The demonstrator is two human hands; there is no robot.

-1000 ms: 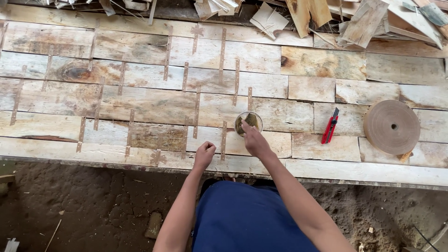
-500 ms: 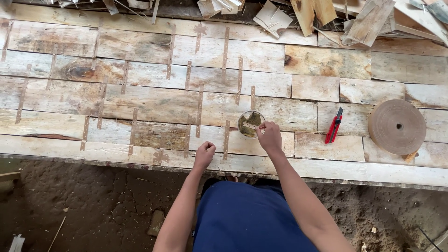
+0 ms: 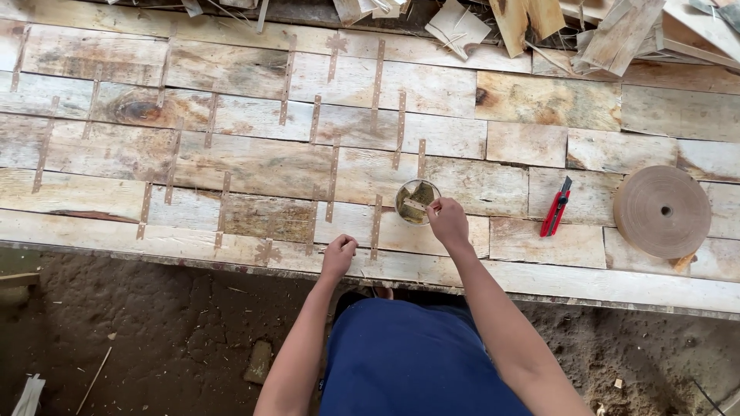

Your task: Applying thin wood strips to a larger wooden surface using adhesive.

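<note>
from up here i see my right hand sitting at the rim of the small round cup, which rests on the patchwork of flat wood sheets near the front edge. the cup lies at about ten o'clock from my knuckles, touching or nearly touching the fingertips. those fingers are drawn together in a pinch on what looks like a short pale strip lying across the cup's mouth; i cannot tell for sure whether the strip is truly gripped or only touched. the strip's long axis runs roughly nine to three.

my left hand is curled into a loose fist, knuckles resting on the sheets at about seven o'clock from the cup, well apart from it and holding nothing that i can see. so the right hand is clearly the nearer one.

off at three o'clock from the cup lies a red knife, its length running near twelve to six, and beyond it a big roll of brown tape lying flat.
</note>
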